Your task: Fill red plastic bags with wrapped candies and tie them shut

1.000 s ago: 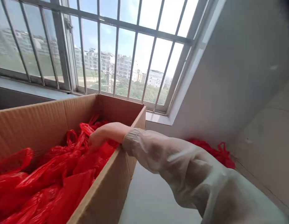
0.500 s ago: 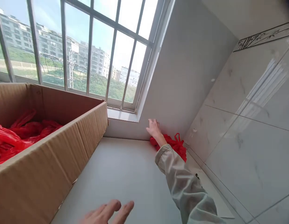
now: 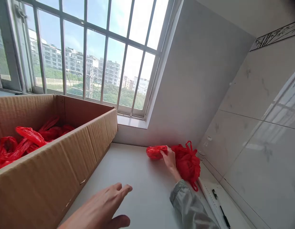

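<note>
Right hand (image 3: 170, 159) outstretched, grip clasping red bag (image 3: 155, 152); left hand (image 3: 102, 206) flat, released.

We look up at a wide window (image 3: 90, 57) crossed by slim vertical metal bars (image 3: 105, 63), with a latch (image 3: 18, 10) on the frame at far left. Through it we see pale multi-storey buildings (image 3: 73, 60), green trees (image 3: 114, 93) below them, and a bright blue sky that washes out to white toward the upper right. Daylight pours in and falls on the narrow sill (image 3: 132, 121). Beside the window we see a plain grey wall (image 3: 197, 79), which meets a glossy marbled tile wall (image 3: 257, 133) on the right. That tile wall is topped by a border strip (image 3: 276, 33) with a bamboo pattern. Below us lies a smooth white countertop (image 3: 138, 178).
</note>
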Available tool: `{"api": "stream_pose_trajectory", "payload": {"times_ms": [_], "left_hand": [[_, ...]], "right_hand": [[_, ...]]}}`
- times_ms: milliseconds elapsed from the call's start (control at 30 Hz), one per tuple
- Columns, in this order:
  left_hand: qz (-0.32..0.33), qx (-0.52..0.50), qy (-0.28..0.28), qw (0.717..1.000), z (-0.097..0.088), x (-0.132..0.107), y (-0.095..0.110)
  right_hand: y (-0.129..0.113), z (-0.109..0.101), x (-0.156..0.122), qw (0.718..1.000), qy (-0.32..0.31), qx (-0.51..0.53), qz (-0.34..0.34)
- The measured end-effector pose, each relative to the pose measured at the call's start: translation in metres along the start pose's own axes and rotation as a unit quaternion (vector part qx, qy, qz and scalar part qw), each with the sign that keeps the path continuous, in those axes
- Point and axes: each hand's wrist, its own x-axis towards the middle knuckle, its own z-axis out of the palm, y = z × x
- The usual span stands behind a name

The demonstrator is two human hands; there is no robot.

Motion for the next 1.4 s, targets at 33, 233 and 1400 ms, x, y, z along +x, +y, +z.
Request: {"api": "stream_pose_trajectory", "payload": {"times_ms": [33,233,1400], "left_hand": [[-0.009,-0.003,-0.011,1.000,-0.005,0.005,0.005],[0.034,0.022,-0.067,0.997,-0.031,0.044,0.049],[0.152,0.084,-0.004,0.985,0.042,0.101,0.041]], "right_hand": [[-0.002,0.001,-0.010,0.999,0.006,0.038,-0.002],[-0.026,0.007,-0.112,0.942,-0.158,0.292,-0.040],[-0.039,-0.059,-0.125,0.950,-0.286,0.129,0.005]]}}
